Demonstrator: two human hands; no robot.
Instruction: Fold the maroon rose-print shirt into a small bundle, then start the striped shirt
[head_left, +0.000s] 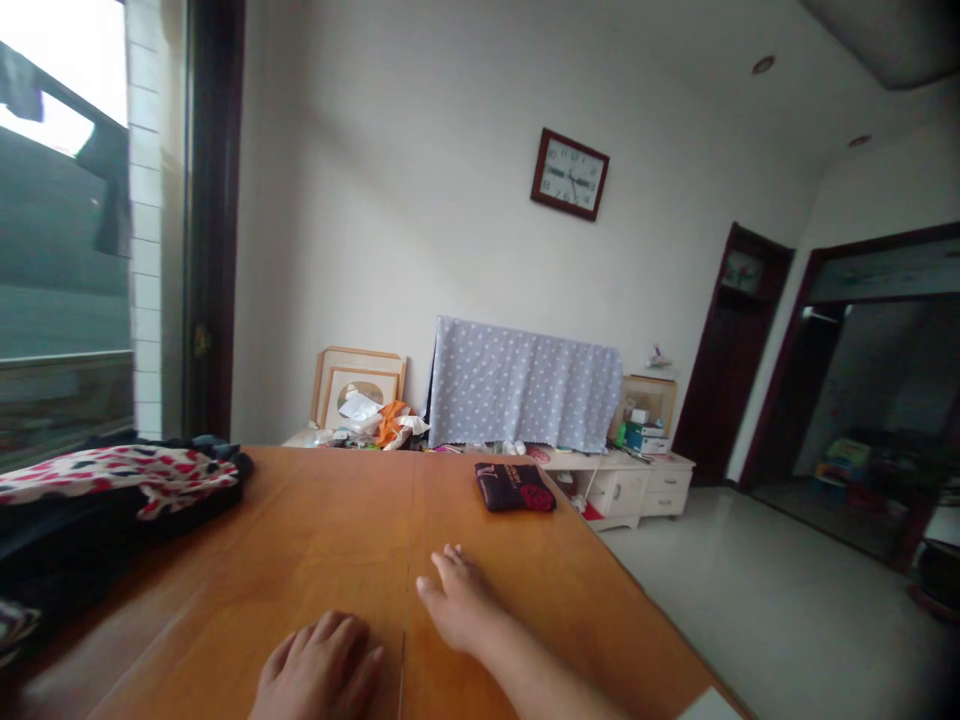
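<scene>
My left hand and my right hand lie open and empty on the wooden table, fingers loosely together. A dark pouch, maybe a wallet, sits ahead of my right hand, near but not touching it.

Your left hand sits low in view, back upward, its fingers gently curved and angled toward the right, the wrist cut off by the bottom edge; your right hand lies just ahead and beside it, open and palm down, fingers close together and pointing left; your right forearm runs diagonally to the lower right and out of view; neither grip closes on anything.
</scene>
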